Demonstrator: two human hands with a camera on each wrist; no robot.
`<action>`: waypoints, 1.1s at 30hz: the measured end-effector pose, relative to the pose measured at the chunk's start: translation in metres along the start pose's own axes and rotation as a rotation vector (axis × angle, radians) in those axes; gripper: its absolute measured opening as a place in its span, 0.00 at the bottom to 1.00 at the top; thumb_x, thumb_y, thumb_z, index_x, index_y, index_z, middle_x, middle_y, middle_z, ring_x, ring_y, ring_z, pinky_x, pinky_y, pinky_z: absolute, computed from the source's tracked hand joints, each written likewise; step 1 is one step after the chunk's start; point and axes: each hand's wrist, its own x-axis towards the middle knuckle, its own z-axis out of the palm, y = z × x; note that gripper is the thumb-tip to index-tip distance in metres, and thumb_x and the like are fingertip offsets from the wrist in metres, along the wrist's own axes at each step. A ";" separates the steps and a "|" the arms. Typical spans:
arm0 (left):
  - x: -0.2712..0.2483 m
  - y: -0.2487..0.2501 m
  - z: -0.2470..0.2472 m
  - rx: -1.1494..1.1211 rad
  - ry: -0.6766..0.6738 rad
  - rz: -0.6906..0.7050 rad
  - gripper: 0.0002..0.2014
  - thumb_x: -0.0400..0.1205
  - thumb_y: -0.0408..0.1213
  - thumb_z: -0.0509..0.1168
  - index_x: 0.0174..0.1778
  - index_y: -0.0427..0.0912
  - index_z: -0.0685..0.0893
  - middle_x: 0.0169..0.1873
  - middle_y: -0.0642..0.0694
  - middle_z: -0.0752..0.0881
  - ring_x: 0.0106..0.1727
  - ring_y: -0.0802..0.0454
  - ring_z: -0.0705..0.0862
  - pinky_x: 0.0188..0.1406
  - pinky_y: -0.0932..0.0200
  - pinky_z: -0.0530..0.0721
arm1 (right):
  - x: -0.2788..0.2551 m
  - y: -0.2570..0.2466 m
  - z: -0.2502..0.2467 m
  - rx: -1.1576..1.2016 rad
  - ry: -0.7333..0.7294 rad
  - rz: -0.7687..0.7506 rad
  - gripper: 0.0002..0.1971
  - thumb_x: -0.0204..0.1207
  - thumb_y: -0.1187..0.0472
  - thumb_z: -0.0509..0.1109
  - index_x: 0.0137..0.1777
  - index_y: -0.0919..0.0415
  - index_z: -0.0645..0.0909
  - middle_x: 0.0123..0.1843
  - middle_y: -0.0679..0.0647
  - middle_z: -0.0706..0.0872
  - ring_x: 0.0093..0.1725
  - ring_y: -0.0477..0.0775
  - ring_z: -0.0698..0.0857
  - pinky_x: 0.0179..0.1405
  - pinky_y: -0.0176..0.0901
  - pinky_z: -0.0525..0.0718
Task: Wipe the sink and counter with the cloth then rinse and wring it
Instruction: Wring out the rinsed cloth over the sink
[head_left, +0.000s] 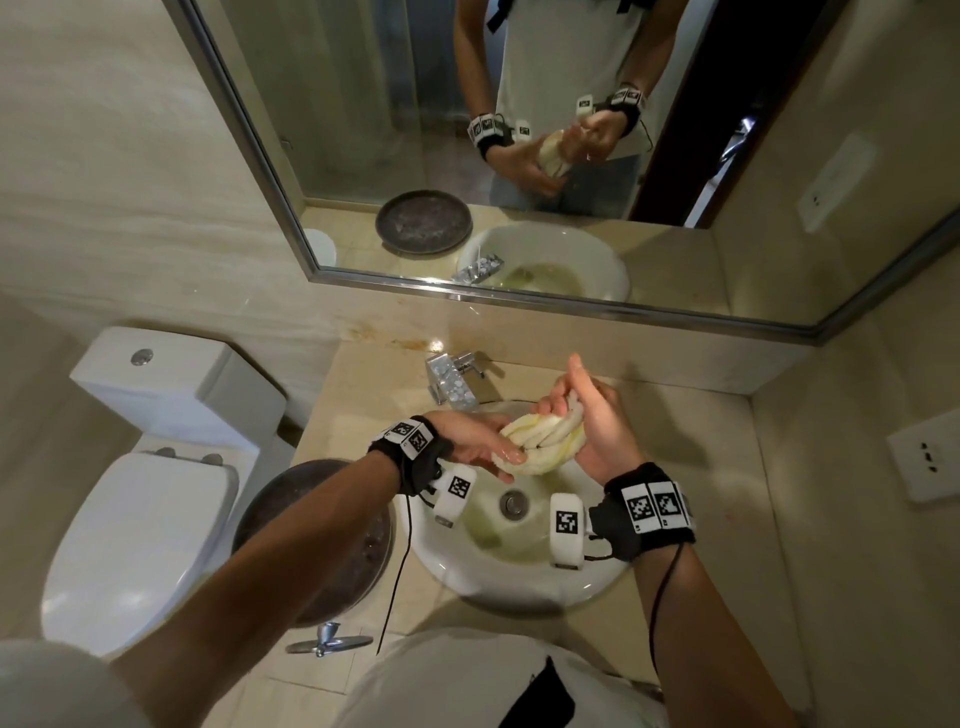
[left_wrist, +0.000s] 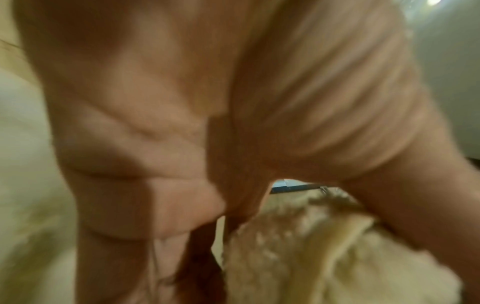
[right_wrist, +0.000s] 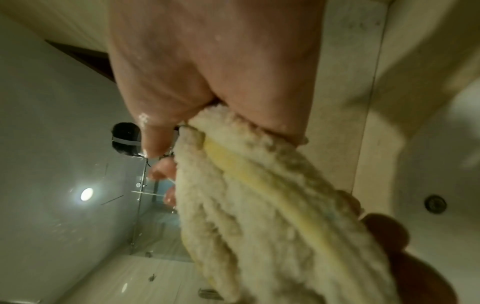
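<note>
A wet cream cloth with a yellow stripe (head_left: 545, 441) is twisted into a rope above the white sink (head_left: 519, 587). My left hand (head_left: 506, 457) grips its lower left end from below. My right hand (head_left: 566, 410) grips its upper right end, forefinger sticking straight up. In the left wrist view my left palm (left_wrist: 182, 123) fills the frame, with the cloth (left_wrist: 324, 257) at the lower right. In the right wrist view the cloth (right_wrist: 259, 205) runs out from under my right hand (right_wrist: 207, 72), which is dotted with water drops. The mirror repeats both hands on the cloth.
A chrome faucet (head_left: 452, 384) stands behind the basin, and the drain (head_left: 513, 503) lies below the hands. A dark round tray (head_left: 322, 545) sits on the beige counter (head_left: 701, 467) at the left. The toilet (head_left: 145, 519) stands further left. A wall mirror (head_left: 519, 156) rises behind the counter.
</note>
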 end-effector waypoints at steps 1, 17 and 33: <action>0.001 -0.001 0.003 0.030 0.000 -0.007 0.33 0.69 0.34 0.83 0.68 0.49 0.78 0.65 0.48 0.84 0.65 0.52 0.85 0.58 0.56 0.86 | 0.001 0.002 0.000 0.013 0.023 0.022 0.29 0.82 0.40 0.69 0.29 0.64 0.72 0.25 0.57 0.75 0.31 0.58 0.80 0.47 0.55 0.82; 0.042 -0.028 0.042 0.960 0.607 0.085 0.24 0.65 0.51 0.81 0.53 0.47 0.83 0.43 0.48 0.88 0.42 0.48 0.86 0.42 0.53 0.85 | 0.008 0.041 -0.004 0.106 0.834 0.255 0.17 0.79 0.65 0.67 0.28 0.62 0.71 0.16 0.53 0.73 0.18 0.55 0.73 0.27 0.44 0.77; 0.059 -0.052 0.027 0.982 0.565 -0.001 0.32 0.71 0.57 0.77 0.64 0.43 0.76 0.48 0.45 0.87 0.47 0.44 0.85 0.43 0.53 0.83 | 0.019 0.059 -0.018 0.147 0.664 0.347 0.28 0.79 0.45 0.74 0.25 0.55 0.66 0.20 0.53 0.68 0.22 0.55 0.76 0.36 0.46 0.80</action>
